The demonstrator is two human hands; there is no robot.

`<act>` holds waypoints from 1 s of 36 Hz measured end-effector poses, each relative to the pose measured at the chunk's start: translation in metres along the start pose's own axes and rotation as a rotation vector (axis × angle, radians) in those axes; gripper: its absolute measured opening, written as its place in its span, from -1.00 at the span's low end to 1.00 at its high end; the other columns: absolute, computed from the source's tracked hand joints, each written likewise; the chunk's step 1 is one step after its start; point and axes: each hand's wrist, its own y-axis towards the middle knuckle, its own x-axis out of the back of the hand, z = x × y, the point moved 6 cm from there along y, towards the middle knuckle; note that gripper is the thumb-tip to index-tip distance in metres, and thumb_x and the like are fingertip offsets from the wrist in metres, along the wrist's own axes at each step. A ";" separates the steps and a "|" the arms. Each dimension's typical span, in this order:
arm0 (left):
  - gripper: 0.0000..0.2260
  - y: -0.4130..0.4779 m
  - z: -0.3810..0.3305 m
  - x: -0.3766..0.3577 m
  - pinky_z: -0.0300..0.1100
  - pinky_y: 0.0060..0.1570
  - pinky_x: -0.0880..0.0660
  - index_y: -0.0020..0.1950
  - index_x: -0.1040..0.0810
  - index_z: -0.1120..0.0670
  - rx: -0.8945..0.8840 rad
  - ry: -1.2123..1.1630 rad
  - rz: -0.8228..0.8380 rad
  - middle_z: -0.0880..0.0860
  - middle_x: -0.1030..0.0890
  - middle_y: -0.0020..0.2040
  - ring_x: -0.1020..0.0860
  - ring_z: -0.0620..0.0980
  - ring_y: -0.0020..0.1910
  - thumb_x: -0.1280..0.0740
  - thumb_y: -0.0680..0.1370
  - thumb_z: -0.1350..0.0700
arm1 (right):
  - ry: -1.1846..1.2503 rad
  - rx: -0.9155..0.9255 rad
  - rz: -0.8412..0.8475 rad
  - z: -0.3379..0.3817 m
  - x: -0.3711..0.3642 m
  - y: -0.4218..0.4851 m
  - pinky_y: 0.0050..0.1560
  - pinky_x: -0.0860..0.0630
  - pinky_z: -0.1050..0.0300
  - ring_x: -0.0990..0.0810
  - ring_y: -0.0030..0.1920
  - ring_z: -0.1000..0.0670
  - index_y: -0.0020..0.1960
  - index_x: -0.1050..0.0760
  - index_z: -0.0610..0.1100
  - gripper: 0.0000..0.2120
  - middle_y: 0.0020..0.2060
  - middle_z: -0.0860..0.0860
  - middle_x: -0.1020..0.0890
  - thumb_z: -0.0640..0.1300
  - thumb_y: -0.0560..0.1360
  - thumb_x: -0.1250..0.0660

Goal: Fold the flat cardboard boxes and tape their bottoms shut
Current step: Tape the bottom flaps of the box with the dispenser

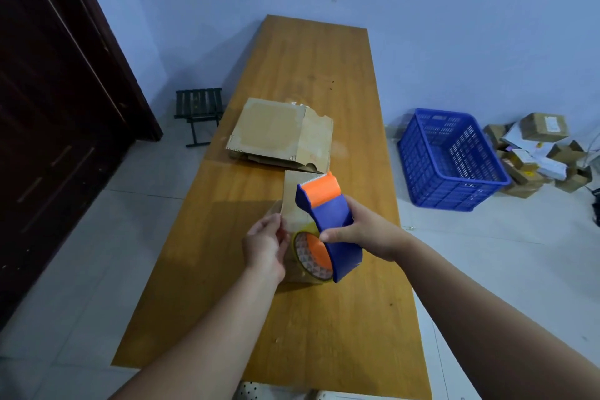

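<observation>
Wooden table [308, 75] runs up frame centre; blue crate [451, 159] on floor at right. Left hand [264, 247]: fingers curled, gripping left edge of small cardboard box [292, 191] at frame centre. Right hand [363, 230]: fingers wrapped round blue-orange tape dispenser [328, 208], thumb across handle, dispenser over box top. Forearms enter from bottom. Flat box stack [276, 131] just above.

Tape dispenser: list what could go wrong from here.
The serrated blade of the tape dispenser is exposed; the left hand steadying the small box is near and could get nicked.
The right hand holds the dispenser tilted over the box, so tape may wrinkle or land crooked.
Only one hand braces the box; it might slide.
</observation>
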 end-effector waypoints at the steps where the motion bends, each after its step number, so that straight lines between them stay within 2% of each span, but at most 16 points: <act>1: -0.92 0.000 0.001 0.000 -0.17 -0.20 -0.48 -0.12 -0.55 0.09 -0.014 -0.004 -0.004 0.07 -0.60 -0.18 -0.58 -0.02 -0.16 -0.30 0.56 0.20 | -0.037 0.000 0.011 0.001 -0.001 -0.003 0.08 -0.59 0.08 -0.63 0.06 0.05 0.23 -0.39 0.03 -0.45 0.09 0.05 -0.62 -0.09 0.34 -0.55; 3: -0.91 -0.002 0.003 -0.001 -0.19 -0.21 -0.49 -0.13 -0.55 0.10 -0.048 -0.018 -0.025 0.07 -0.59 -0.21 -0.57 -0.03 -0.22 -0.30 0.56 0.20 | -0.119 -0.006 0.009 0.006 -0.002 -0.010 -0.01 -0.58 0.18 -0.62 0.00 0.11 0.19 -0.41 0.00 -0.54 0.03 0.09 -0.62 -0.11 0.37 -0.53; 5: -0.93 -0.004 0.004 -0.002 -0.20 -0.22 -0.50 -0.09 -0.56 0.12 -0.083 -0.015 -0.040 0.08 -0.59 -0.22 -0.57 -0.04 -0.24 -0.30 0.57 0.21 | -0.228 -0.025 -0.012 0.009 0.000 -0.014 0.05 -0.59 0.09 -0.60 0.02 0.07 0.20 -0.40 0.00 -0.52 0.03 0.08 -0.60 -0.05 0.37 -0.53; 7: -0.92 -0.005 0.004 -0.003 -0.22 -0.22 -0.50 -0.01 -0.57 0.15 -0.113 0.009 -0.048 0.08 -0.60 -0.21 -0.58 -0.04 -0.23 -0.30 0.57 0.19 | -0.323 -0.043 -0.025 0.011 0.000 -0.018 0.09 -0.58 0.04 -0.57 0.06 0.03 0.34 -0.28 0.01 -0.38 0.07 0.06 -0.55 -0.04 0.38 -0.51; 9: -0.92 -0.007 0.002 -0.004 -0.22 -0.21 -0.51 -0.02 -0.57 0.13 -0.134 0.040 -0.059 0.07 -0.61 -0.20 -0.59 -0.04 -0.20 -0.29 0.57 0.17 | -0.337 -0.048 -0.045 0.013 -0.001 -0.022 -0.04 -0.56 0.18 -0.55 0.01 0.05 0.47 -0.02 0.06 -0.18 0.05 0.05 -0.50 -0.12 0.41 -0.47; 11: -0.91 -0.009 0.001 -0.004 -0.23 -0.20 -0.51 -0.06 -0.58 0.10 -0.142 0.058 -0.068 0.06 -0.62 -0.19 -0.59 -0.05 -0.19 -0.29 0.58 0.16 | -0.297 -0.051 -0.070 0.011 -0.004 -0.026 -0.15 -0.54 0.21 -0.55 -0.05 0.04 0.49 0.14 0.12 -0.09 0.01 -0.01 -0.49 -0.19 0.42 -0.42; 14: -0.90 -0.011 0.001 -0.003 -0.24 -0.22 -0.51 -0.10 -0.58 0.09 -0.151 0.074 -0.071 0.06 -0.62 -0.20 -0.59 -0.04 -0.19 -0.28 0.58 0.18 | -0.248 -0.039 -0.107 0.007 -0.010 -0.029 -0.11 -0.58 0.16 -0.57 -0.06 0.00 0.47 0.23 0.15 -0.04 0.04 -0.10 -0.50 -0.24 0.42 -0.41; 18: -0.90 -0.010 0.002 -0.001 -0.23 -0.25 -0.49 -0.10 -0.58 0.09 -0.157 0.086 -0.070 0.06 -0.62 -0.20 -0.59 -0.03 -0.18 -0.29 0.57 0.17 | -0.302 0.005 -0.159 0.005 -0.015 -0.027 -0.12 -0.60 0.22 -0.58 -0.02 0.03 0.45 0.32 0.22 0.12 0.06 0.05 -0.47 -0.14 0.36 -0.53; 21: -0.91 -0.011 0.001 0.000 -0.21 -0.23 -0.49 -0.10 -0.57 0.10 -0.144 0.061 -0.061 0.09 -0.61 -0.19 -0.59 -0.03 -0.20 -0.29 0.57 0.19 | -0.317 0.031 -0.202 0.003 -0.015 -0.027 -0.13 -0.62 0.18 -0.59 -0.04 0.01 0.45 0.26 0.23 0.09 0.04 0.02 -0.50 -0.12 0.35 -0.54; 25: -0.89 -0.013 0.001 -0.001 -0.20 -0.20 -0.51 -0.11 -0.57 0.11 -0.131 0.038 -0.028 0.10 -0.61 -0.20 -0.58 -0.03 -0.20 -0.28 0.58 0.20 | -0.368 0.058 -0.258 0.002 -0.013 -0.029 -0.11 -0.61 0.12 -0.60 -0.09 0.00 0.45 0.06 0.09 -0.11 -0.04 -0.01 -0.53 -0.14 0.39 -0.50; 29: -0.91 -0.010 0.001 -0.001 -0.21 -0.19 -0.50 -0.06 -0.57 0.14 -0.118 0.086 0.022 0.11 -0.61 -0.14 -0.59 0.00 -0.13 -0.27 0.58 0.20 | -0.413 0.030 -0.250 -0.001 -0.013 -0.031 -0.14 -0.61 0.19 -0.58 -0.09 0.05 0.37 -0.05 0.07 -0.22 -0.04 0.05 -0.52 -0.12 0.37 -0.50; 33: -0.92 -0.007 0.000 0.000 -0.18 -0.11 -0.52 -0.06 -0.56 0.14 -0.098 0.120 0.067 0.12 -0.61 -0.11 -0.58 0.01 -0.10 -0.28 0.58 0.21 | -0.470 -0.018 -0.222 -0.015 -0.017 -0.031 -0.14 -0.64 0.08 -0.59 -0.10 0.05 0.27 -0.16 0.05 -0.37 -0.04 0.03 -0.52 -0.12 0.38 -0.48; 36: -0.92 -0.007 0.001 0.001 -0.15 -0.05 -0.53 -0.04 -0.56 0.16 -0.082 0.101 0.079 0.13 -0.60 -0.12 -0.57 0.01 -0.12 -0.27 0.58 0.21 | -0.448 0.026 -0.288 -0.020 -0.018 -0.033 -0.18 -0.62 0.12 -0.58 -0.13 0.03 0.21 -0.22 0.03 -0.48 -0.08 0.03 -0.53 -0.15 0.40 -0.45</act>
